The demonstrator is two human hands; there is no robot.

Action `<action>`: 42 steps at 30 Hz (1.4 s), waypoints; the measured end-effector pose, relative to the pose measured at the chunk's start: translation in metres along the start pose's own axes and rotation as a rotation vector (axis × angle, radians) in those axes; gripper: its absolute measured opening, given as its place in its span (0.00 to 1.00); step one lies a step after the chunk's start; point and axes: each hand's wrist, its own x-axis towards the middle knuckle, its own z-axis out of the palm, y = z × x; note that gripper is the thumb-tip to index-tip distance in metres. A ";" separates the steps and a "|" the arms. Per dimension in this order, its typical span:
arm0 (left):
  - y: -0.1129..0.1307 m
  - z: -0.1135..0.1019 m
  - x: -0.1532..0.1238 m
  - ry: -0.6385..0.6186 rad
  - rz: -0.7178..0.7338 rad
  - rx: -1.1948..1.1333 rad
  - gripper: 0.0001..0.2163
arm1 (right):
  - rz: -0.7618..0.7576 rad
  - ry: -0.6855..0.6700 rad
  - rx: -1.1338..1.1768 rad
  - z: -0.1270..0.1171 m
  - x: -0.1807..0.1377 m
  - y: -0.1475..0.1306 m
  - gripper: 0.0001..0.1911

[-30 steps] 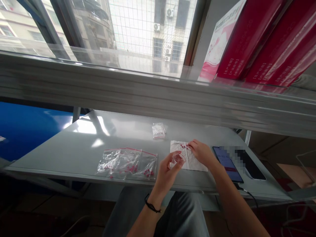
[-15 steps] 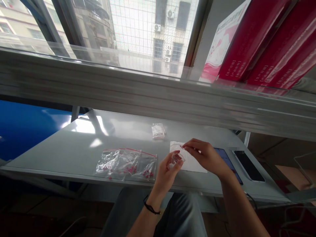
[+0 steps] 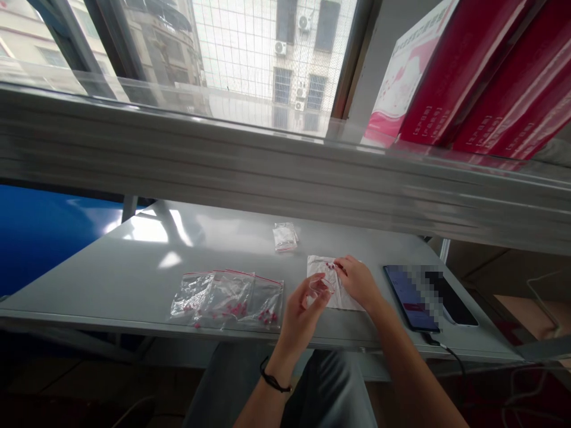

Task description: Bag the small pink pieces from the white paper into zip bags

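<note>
Hands (image 3: 303,306) — curved clear plastic (image 3: 322,287), crinkled paper (image 3: 342,298)

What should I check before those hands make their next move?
1. Left hand holding the clear bag: ok.
2. That bag's mouth open: ok, it appears to be.
3. Red pieces close to the right hand: ok, they lie beside its fingers.
4. Right hand gripping a piece: cannot tell, its grip is too small to make out.
5. White paper smooth: not ok, it is creased.
</note>
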 end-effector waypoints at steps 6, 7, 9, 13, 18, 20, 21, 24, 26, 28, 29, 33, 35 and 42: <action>0.001 0.001 0.000 0.027 -0.017 -0.004 0.19 | -0.024 -0.028 -0.056 -0.004 0.007 -0.006 0.15; 0.001 0.001 0.000 0.028 -0.019 -0.004 0.19 | -0.025 -0.037 -0.066 -0.005 0.008 -0.007 0.15; 0.001 0.001 0.000 0.029 -0.023 -0.001 0.19 | -0.022 -0.055 -0.081 -0.005 0.010 -0.011 0.15; 0.001 0.000 0.000 0.025 -0.018 -0.002 0.18 | -0.005 -0.064 -0.101 -0.005 0.011 -0.014 0.15; -0.002 -0.001 0.001 0.017 -0.007 0.000 0.18 | 0.004 -0.080 -0.119 -0.006 0.011 -0.010 0.14; -0.004 -0.002 0.002 0.010 -0.008 0.005 0.18 | -0.001 -0.089 -0.115 -0.006 0.013 -0.009 0.14; -0.005 -0.003 0.002 0.011 -0.008 0.007 0.19 | -0.004 -0.091 -0.111 -0.006 0.015 -0.009 0.14; -0.005 -0.004 0.003 0.018 -0.002 0.027 0.19 | -0.004 -0.078 -0.075 -0.009 0.017 -0.010 0.14; -0.006 -0.004 0.003 0.021 0.006 0.049 0.19 | 0.004 -0.040 -0.022 -0.016 0.014 -0.013 0.13; -0.006 -0.005 0.003 0.024 0.003 0.077 0.19 | 0.008 0.014 0.054 -0.027 0.005 -0.017 0.11; -0.006 -0.005 0.004 0.026 -0.002 0.093 0.18 | 0.008 0.038 0.090 -0.033 -0.002 -0.020 0.11; -0.007 -0.005 0.006 0.013 0.002 0.144 0.19 | -0.118 0.152 0.359 -0.054 -0.033 -0.032 0.08; -0.007 -0.005 0.007 -0.009 0.012 0.139 0.19 | -0.244 0.176 0.510 -0.058 -0.045 -0.038 0.07; -0.001 -0.004 0.006 -0.054 0.032 0.118 0.19 | -0.338 0.132 0.552 -0.058 -0.050 -0.044 0.08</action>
